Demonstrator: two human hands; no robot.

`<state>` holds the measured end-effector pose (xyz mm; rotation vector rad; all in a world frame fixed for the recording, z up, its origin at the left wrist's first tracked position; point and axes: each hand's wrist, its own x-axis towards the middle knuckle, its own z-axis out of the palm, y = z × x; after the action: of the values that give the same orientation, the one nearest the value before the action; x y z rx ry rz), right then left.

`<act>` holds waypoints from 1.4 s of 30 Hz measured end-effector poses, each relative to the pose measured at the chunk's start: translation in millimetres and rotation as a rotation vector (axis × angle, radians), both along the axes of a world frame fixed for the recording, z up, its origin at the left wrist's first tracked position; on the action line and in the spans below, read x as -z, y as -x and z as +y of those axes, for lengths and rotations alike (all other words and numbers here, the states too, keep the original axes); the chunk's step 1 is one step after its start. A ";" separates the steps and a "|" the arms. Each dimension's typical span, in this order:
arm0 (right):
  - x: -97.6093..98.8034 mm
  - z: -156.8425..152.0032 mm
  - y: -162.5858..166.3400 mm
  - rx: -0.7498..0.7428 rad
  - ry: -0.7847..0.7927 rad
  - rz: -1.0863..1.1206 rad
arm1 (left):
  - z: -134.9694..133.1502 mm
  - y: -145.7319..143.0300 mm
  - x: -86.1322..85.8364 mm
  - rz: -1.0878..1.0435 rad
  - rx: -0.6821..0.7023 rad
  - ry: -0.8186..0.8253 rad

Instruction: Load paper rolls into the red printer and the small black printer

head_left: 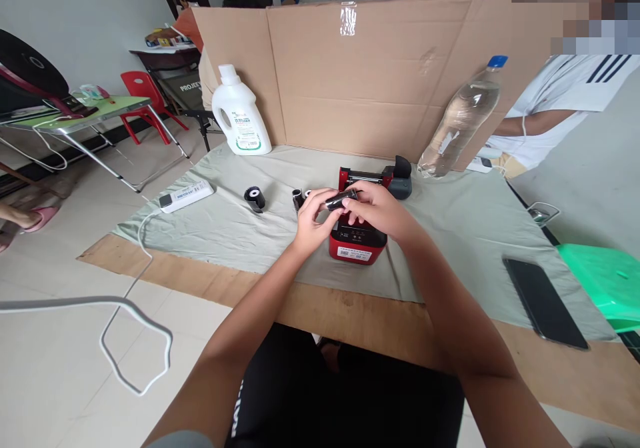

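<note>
Between my two hands is a small, shiny black ribbon roll (pixel 341 200), held roughly level. The fingers and thumb of my left hand (pixel 314 221) close on its left end, while my right hand (pixel 381 212) grips the right end. Directly beneath them stands a red and black label printer (pixel 357 240), its lid apparently raised toward the back; the hands hide much of its inside. Just left of my left hand, another small dark roll (pixel 297 199) stands on the cloth, partly covered. Farther left sits a wider black roll (pixel 255 199) with a white core.
A white jug (pixel 241 115) and a large water bottle (pixel 463 118) stand before the cardboard screen (pixel 350 75). A power strip (pixel 186 197) lies left, a phone (pixel 545 301) right. Beyond the right edge are a green stool (pixel 607 281) and a person in white (pixel 555 101).
</note>
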<state>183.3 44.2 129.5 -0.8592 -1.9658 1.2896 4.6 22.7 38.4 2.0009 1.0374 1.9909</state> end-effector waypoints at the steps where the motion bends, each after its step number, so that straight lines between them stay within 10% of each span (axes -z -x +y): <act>1: 0.7 1.0 0.5 -0.009 -0.009 0.028 | 0.1 -0.1 0.2 -0.011 0.009 0.005; 6: 2.3 1.5 0.8 -0.039 -0.160 0.060 | 2.8 0.8 3.3 -0.055 0.022 0.177; 13: 2.6 -24.8 19.4 0.299 -0.798 -0.470 | -16.4 37.6 -21.1 0.107 -0.242 0.140; 17: 27.5 -66.9 49.3 -0.076 -0.996 -0.510 | -49.0 94.0 -26.2 0.082 -0.505 0.241; 23: 103.5 -128.0 83.1 -0.752 -0.968 -0.448 | -58.4 172.0 9.1 -0.091 -0.674 0.679; 29: 128.5 -128.0 84.0 -0.768 -0.909 -0.426 | -43.5 170.5 37.2 -0.107 -0.611 0.804; 42: 121.4 -126.1 83.0 -0.787 -0.818 -0.458 | -42.7 165.3 38.9 0.124 -0.687 0.850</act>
<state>100.3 -81.9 8.1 0.0726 -3.0192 0.4902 -160.6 -20.0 -0.5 1.3848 2.3225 1.2100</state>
